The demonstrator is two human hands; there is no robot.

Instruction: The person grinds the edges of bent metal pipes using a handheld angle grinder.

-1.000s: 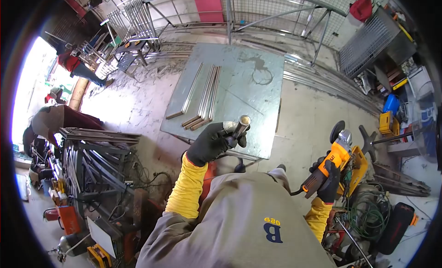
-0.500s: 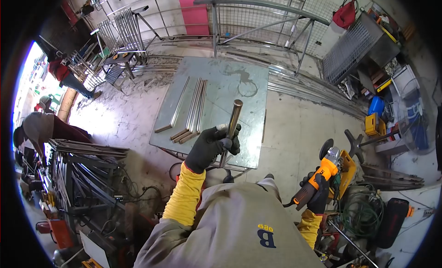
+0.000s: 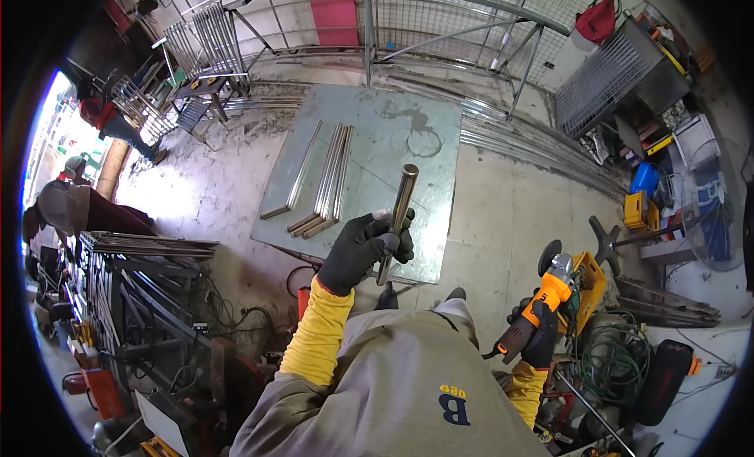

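Note:
My left hand (image 3: 357, 251), in a black glove, is closed around a short shiny metal tube (image 3: 404, 191) held nearly upright above the near edge of the table (image 3: 377, 154). Out to the right, my gloved right hand (image 3: 540, 331) grips an orange angle grinder (image 3: 554, 290) by its body, its dark disc (image 3: 549, 256) pointing up and away from me. On the table lie several bent metal tubes (image 3: 334, 174) side by side, and one more bent tube (image 3: 306, 170) rests apart on their left.
Long metal tubes (image 3: 534, 146) lie on the floor beyond the table. At left stands a rack of metal pieces (image 3: 149, 300), with a person (image 3: 86, 209) bending behind it. A fan (image 3: 703, 205), a yellow crate (image 3: 589, 296) and coiled green cables (image 3: 616, 355) are at right.
The view has shifted slightly, so the table sits a little higher and further left. Both hands keep their holds; the metal tube and grinder have barely moved.

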